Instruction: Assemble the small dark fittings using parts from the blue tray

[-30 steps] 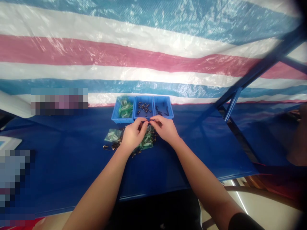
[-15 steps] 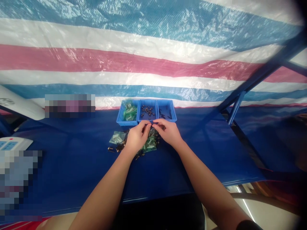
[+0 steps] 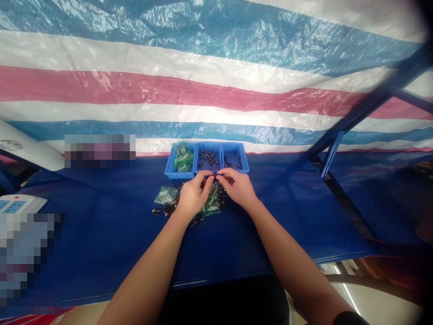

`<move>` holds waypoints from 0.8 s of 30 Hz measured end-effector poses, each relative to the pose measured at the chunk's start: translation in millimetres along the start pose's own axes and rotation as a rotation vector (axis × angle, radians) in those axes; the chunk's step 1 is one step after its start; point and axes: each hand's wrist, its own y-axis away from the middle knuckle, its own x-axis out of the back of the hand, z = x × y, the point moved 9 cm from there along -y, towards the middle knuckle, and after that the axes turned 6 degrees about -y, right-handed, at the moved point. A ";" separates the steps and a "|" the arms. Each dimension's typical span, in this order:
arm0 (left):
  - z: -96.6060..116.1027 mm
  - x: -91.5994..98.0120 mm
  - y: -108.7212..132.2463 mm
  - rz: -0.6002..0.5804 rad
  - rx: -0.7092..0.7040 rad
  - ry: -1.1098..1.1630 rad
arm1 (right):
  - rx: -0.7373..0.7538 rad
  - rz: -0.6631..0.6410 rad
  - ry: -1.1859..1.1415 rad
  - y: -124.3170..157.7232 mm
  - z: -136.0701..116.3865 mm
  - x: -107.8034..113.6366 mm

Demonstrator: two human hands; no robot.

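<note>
Left hand (image 3: 192, 195) and right hand (image 3: 237, 188) are pinching narrowly above packets (image 3: 213, 204) and screws (image 3: 168, 210) mid-frame, any held part indistinct; close fingerwork is apparently demanding steadiness next.

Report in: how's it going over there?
Left hand and right hand close together; anything held too small to tell. Green packets below, partly hidden by left hand. Blue bins just beyond.

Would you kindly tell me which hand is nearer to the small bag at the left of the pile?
Left. The left hand is a little to the right of the small bag; the right hand is farther right, beyond the left hand.
</note>
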 end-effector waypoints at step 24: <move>-4.7 -5.5 -0.8 -0.008 -0.031 0.002 | 0.092 -0.016 -0.281 -3.1 -13.9 -2.8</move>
